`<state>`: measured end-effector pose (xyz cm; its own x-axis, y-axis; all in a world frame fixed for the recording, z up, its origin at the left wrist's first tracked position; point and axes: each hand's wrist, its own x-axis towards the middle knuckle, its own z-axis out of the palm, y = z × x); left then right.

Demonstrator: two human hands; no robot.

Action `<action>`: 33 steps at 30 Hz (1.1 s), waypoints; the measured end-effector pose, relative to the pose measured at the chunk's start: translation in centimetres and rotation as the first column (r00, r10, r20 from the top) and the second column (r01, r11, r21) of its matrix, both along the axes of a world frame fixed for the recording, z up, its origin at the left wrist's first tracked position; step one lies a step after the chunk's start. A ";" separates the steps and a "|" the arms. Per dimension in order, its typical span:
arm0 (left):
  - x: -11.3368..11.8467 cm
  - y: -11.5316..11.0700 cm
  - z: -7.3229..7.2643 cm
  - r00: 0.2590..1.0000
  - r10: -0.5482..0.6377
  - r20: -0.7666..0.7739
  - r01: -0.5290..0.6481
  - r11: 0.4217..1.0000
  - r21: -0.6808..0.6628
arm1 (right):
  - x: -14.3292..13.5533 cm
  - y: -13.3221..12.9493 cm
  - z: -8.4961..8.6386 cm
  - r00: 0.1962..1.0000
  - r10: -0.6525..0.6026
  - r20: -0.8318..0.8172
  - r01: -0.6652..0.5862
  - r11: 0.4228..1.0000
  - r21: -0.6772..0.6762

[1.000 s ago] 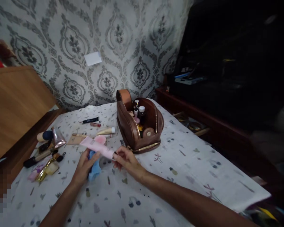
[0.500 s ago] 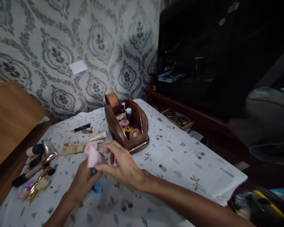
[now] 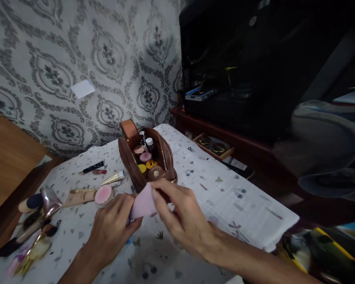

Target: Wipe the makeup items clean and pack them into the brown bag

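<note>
A small pale pink piece [image 3: 144, 202], soft-looking, is stretched between my two hands. My left hand [image 3: 114, 221] pinches its left side, with something dark blue partly hidden beneath the fingers. At its upper right corner, my right hand [image 3: 185, 217] grips it between thumb and fingers. Just behind the hands stands an unzipped brown bag [image 3: 127, 161] holding small bottles and round pink and yellow items. Left of the bag lie a round pink compact [image 3: 103, 195], a cream-coloured tube [image 3: 112, 178] and a beige flat item [image 3: 79, 197].
Brushes [image 3: 25, 234], a shiny pink pouch [image 3: 51, 202] and gold items lie at the left of the patterned cloth [image 3: 213, 189]. Behind are a dark tube [image 3: 93, 167] and patterned wall. An open drawer [image 3: 214, 146] stands right.
The view has shifted. Both hands have moved right relative to the compact, which is now less covered. My right hand has taken the pink piece by its upper corner and the piece is spread out.
</note>
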<state>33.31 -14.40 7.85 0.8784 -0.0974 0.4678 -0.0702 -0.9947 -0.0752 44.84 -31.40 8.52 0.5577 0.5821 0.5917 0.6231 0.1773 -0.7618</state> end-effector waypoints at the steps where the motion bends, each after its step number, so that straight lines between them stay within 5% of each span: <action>1: 0.5 -0.4 0.4 1.000 -0.005 0.011 0.005 0.999 0.039 | 0.5 -0.5 0.4 1.000 -0.022 -0.010 0.022 1.000 0.009; 13: 5.0 -3.5 2.7 0.977 -0.090 0.196 0.048 0.977 0.210 | 3.9 -4.8 3.1 0.981 -0.176 0.081 0.180 0.983 -0.048; 17: 5.6 -2.4 2.8 0.966 -0.097 0.239 0.065 0.988 0.138 | 5.0 -5.5 4.4 0.931 -0.321 0.173 0.324 0.946 0.010; 20: 5.5 -0.7 2.2 0.972 0.007 0.233 -0.053 0.980 0.191 | 6.1 -5.4 6.0 0.868 -0.453 0.206 0.445 0.891 0.087; 23: 5.1 0.5 1.2 0.975 0.057 0.215 -0.113 0.961 0.254 | 7.7 -3.4 7.6 0.831 -0.485 0.272 0.465 0.874 0.140; 25: 4.9 0.8 0.7 0.974 0.059 0.217 -0.118 0.956 0.268 | 9.1 -1.0 8.4 0.841 -0.405 0.359 0.376 0.914 0.152; 29: 4.8 1.0 0.3 0.972 0.058 0.229 -0.124 0.951 0.285 | 11.3 5.2 9.1 0.789 -0.259 0.557 0.365 0.927 -0.086; 33: 4.9 0.9 0.3 0.969 0.078 0.235 -0.142 0.953 0.268 | 12.4 10.7 8.5 0.744 -0.112 0.658 0.386 0.877 -0.287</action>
<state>38.16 -13.50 8.15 0.7700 -0.1611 0.6174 0.0884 -0.9313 -0.3533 57.21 -20.73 17.00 0.3172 0.7247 0.6117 0.9474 -0.2707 -0.1706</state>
